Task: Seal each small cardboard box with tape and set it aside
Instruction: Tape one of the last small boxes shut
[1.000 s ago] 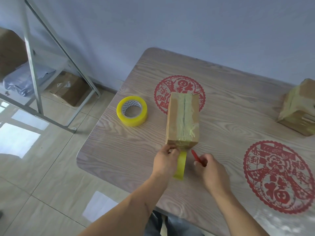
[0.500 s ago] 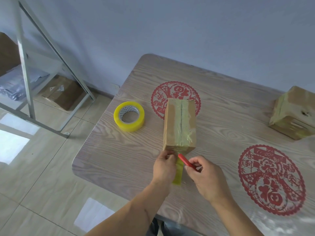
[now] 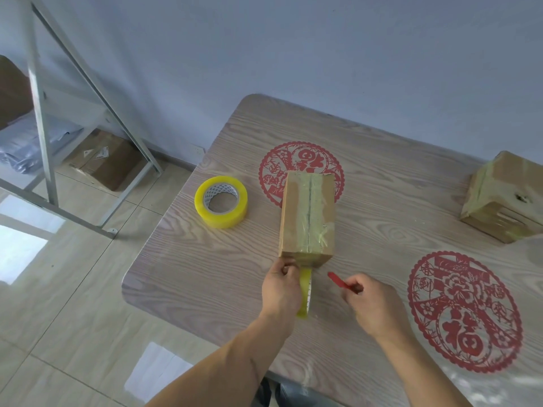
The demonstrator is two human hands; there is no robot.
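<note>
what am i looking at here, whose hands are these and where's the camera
A person is working with bare hands, no machine. The camera sits on their head, looking forward and down. On the wooden table stands a cardboard box taped along its top. The left hand holds a yellow tape roll at the box's near end. The right hand pinches a small red cutter. A second tape roll lies to the left, and another taped box sits at the far right. Red paper-cut decorations mark the tabletop.
</note>
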